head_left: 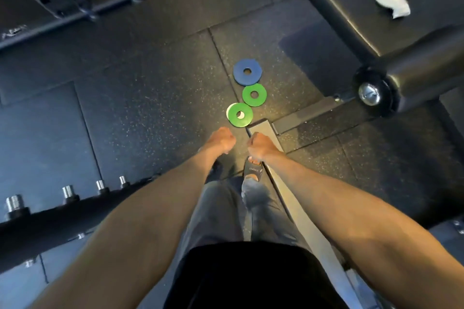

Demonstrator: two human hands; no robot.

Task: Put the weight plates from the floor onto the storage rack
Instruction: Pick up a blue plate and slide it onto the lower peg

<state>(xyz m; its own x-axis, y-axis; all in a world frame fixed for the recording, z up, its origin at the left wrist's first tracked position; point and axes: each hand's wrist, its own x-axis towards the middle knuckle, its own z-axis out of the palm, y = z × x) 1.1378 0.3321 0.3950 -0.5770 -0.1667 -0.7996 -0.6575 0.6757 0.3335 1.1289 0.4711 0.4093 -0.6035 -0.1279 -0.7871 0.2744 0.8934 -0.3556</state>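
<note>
Our left hand [222, 139] and right hand [258, 145] hang loosely curled and empty, just short of the nearest green plate [239, 114]. The second green plate [254, 94] and blue plate [247, 72] lie beyond it on the floor [150, 98]. We should crouch and hook its centre hole.

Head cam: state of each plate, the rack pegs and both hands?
blue plate: flat on the floor, farthest
middle green plate: flat on the floor, edge meeting the blue one
near green plate: on a pale plate showing at its left edge
rack pegs: bare, no plates
left hand: curled, holding nothing
right hand: curled, holding nothing
</note>
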